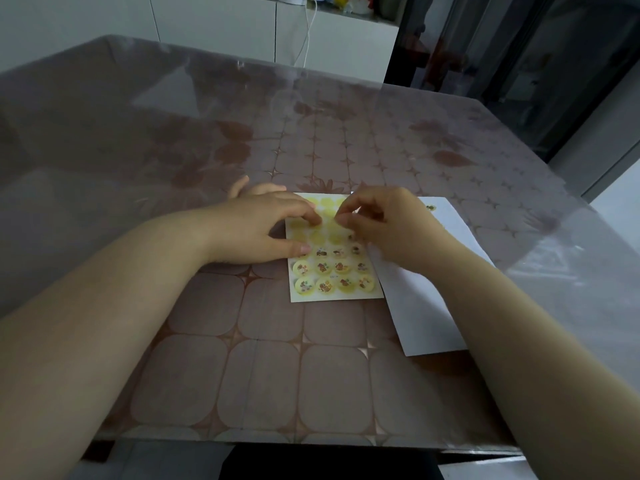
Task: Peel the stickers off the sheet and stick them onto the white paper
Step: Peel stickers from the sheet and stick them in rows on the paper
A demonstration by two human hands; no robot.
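Bare forearms (104,323) reach in from the near edge of the table (263,382) and meet over the sheet (329,294), which lies flat near the table's middle, a little right of centre. Its upper rows are bare pale-yellow rounds; the lower three rows carry printed stickers (323,284).

The left hand (263,226) rests on the sheet's upper left part: its forefinger bends down with the tip on a bare round, its thumb lies straight along the left edge, and its little finger sticks out away from the others toward the far side. The right hand (384,226) hovers over the upper right part with its fingers curled and the thumb and forefinger tips drawn together just beside the left forefinger, low at the sheet's surface. Whether a sticker is caught between them cannot be told.

White paper (426,306) lies just right of the sheet, turned at a slant, its left edge meeting the sheet's right edge and partly hidden under the right wrist. One sticker (430,207) sits near its far corner.

Around them spreads the brown patterned cloth under a clear cover; beyond the far edge stand white cabinets (214,26) with a white cable (308,32) hanging down.
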